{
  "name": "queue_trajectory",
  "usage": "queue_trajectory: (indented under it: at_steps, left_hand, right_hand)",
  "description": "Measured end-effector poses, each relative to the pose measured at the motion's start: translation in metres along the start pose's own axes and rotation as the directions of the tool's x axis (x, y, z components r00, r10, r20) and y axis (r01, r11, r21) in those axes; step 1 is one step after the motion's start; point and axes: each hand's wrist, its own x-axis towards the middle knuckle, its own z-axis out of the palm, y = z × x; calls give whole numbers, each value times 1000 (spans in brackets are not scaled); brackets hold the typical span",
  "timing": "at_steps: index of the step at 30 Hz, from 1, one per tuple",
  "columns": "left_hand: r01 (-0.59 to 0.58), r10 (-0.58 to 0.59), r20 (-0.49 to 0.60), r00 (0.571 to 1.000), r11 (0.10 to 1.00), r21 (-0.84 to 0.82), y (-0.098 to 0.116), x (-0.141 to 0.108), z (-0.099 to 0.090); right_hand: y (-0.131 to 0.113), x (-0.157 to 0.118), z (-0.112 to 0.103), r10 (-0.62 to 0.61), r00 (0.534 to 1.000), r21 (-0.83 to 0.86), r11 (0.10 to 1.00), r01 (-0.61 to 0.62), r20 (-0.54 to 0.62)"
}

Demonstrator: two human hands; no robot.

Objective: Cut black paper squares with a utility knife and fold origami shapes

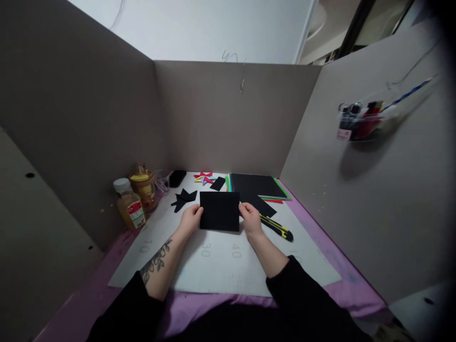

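Observation:
Between both hands a rectangular sheet of black paper (219,211) is held up by its side edges, above a white mat. My left hand (191,217) pinches the left edge; my right hand (251,218) pinches the right edge, thumb in front. Just beyond my right hand lies a black and yellow utility knife (280,229). Another black paper piece (261,205) rests behind that hand. A star-like cut black paper shape (183,198) lies on the mat past my left hand.
The white mat (221,280) covers a pink cloth (342,299). A stack of coloured paper (254,185) lies at the back right. On the left stand a glue bottle (130,205) and a brown cup (144,190). Grey panels enclose three sides; a clear holder (363,122) hangs right.

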Motion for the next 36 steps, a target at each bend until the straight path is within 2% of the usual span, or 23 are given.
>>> queue_trajectory:
  at_steps: [3,8,12,15,19,24,28,36]
  left_hand:
    - [-52,52,12,999,999,-1,-2,0,0]
    - [-116,116,-32,993,993,2,1,-1,-2]
    - [-98,98,-20,995,995,38,2,-2,-2]
    - [-102,103,-6,995,994,42,1,-1,-2]
    - [-129,129,4,992,990,59,-2,-1,-1]
    - [-141,141,2,990,988,69,-4,0,0]
    - [-132,131,12,991,989,70,-7,1,1]
    - [-108,108,15,994,991,77,-1,-1,0]
  right_hand:
    - [0,2,-2,-33,999,-55,998,33,-6]
    - [-2,3,-4,-95,995,-201,976,89,-22]
    - [-4,3,-3,-109,994,-249,963,105,-4]
    - [-11,3,-1,-174,985,-265,950,167,-3]
    - [-21,4,-1,-354,935,-390,859,332,15]
    - [-29,4,-3,-500,854,-486,716,500,142]
    - [-35,3,-5,-508,831,-508,667,546,226]
    - [-35,4,-5,-495,846,-524,675,519,201]
